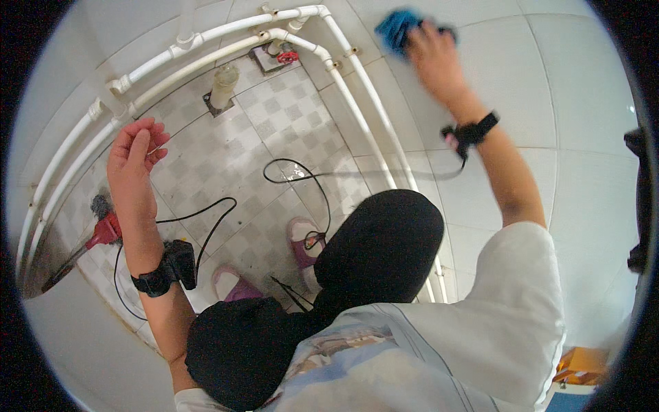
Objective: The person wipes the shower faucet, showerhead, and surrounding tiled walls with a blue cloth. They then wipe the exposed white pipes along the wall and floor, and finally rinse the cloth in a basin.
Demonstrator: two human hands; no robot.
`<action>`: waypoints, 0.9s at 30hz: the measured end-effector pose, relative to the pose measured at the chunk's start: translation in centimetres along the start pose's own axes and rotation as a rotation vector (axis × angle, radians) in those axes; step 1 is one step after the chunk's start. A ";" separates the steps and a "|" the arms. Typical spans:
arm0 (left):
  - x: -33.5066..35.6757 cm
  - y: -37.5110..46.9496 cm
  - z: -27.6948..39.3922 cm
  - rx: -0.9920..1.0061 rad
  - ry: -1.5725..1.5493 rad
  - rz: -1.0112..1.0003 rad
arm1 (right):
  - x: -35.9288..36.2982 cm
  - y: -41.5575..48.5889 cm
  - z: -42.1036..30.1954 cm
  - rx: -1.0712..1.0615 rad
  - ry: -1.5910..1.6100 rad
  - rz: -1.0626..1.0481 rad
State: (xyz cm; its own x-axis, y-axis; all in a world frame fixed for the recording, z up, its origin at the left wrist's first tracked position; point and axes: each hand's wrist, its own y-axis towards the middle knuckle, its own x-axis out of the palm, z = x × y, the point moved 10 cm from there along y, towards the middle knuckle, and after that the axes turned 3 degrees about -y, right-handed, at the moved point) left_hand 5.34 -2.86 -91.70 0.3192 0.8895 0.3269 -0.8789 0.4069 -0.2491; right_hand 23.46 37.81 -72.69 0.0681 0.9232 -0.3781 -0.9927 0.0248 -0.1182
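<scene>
My right hand (435, 62) is stretched out to the upper right, its fingers on a bunched blue cloth (397, 32) that lies against the white wall tiles (494, 67). Motion blurs the hand and the cloth a little. On the left, my left hand (141, 147) is raised over the tiled floor near the white pipes, fingers loosely curled, holding nothing. Each wrist wears a black strap with a small device, and thin black cables (221, 201) run from them.
White pipes (221, 32) run along the walls, with a red valve handle (287, 57) by the corner. A short drain pipe (224, 85) rises from the floor. A red brush or broom head (105, 230) is at the left. Cables loop near my slippers (304, 238).
</scene>
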 end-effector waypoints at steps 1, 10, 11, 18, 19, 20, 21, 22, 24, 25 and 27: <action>0.3 -0.1 -0.2 -0.012 -0.002 -0.009 | 1.3 -2.4 -3.2 -0.042 0.131 -0.210; -1.8 -1.2 0.6 -0.006 0.001 0.029 | 0.7 1.0 -2.5 0.015 0.244 -0.059; -2.2 -1.2 0.7 -0.015 -0.002 0.058 | 1.1 0.7 -3.2 -0.027 0.233 -0.082; -3.4 -1.7 1.2 0.023 0.006 0.097 | 3.3 -8.8 -8.1 -0.035 0.383 -0.657; -3.6 -1.6 1.0 0.019 0.000 0.115 | 2.3 -8.5 -4.1 0.089 0.369 -0.553; -3.7 -1.5 0.7 0.011 0.013 0.156 | 0.4 -8.1 -0.2 0.182 0.333 -0.358; -2.9 -1.2 0.4 0.008 0.001 0.112 | -3.1 -7.8 3.5 0.257 0.276 -0.013; -2.3 -0.9 0.2 0.000 0.007 0.092 | -2.9 -7.9 5.8 0.331 0.168 -0.001; -1.4 -0.4 -0.3 -0.018 0.022 0.089 | -3.5 -8.3 6.4 0.365 0.054 0.114; -0.3 -0.2 -0.1 0.005 0.011 0.011 | -1.7 -8.4 4.3 0.282 0.137 -0.030; 0.8 -0.2 0.1 0.022 0.033 -0.047 | 0.2 -8.6 -2.6 0.141 0.295 -0.117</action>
State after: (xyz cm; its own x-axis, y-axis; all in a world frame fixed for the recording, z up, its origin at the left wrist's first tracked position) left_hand 5.71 -2.26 -91.32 0.3719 0.8759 0.3073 -0.8699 0.4444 -0.2138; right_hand 32.29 36.84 -74.11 0.1874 0.7607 -0.6214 -0.9791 0.1956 -0.0559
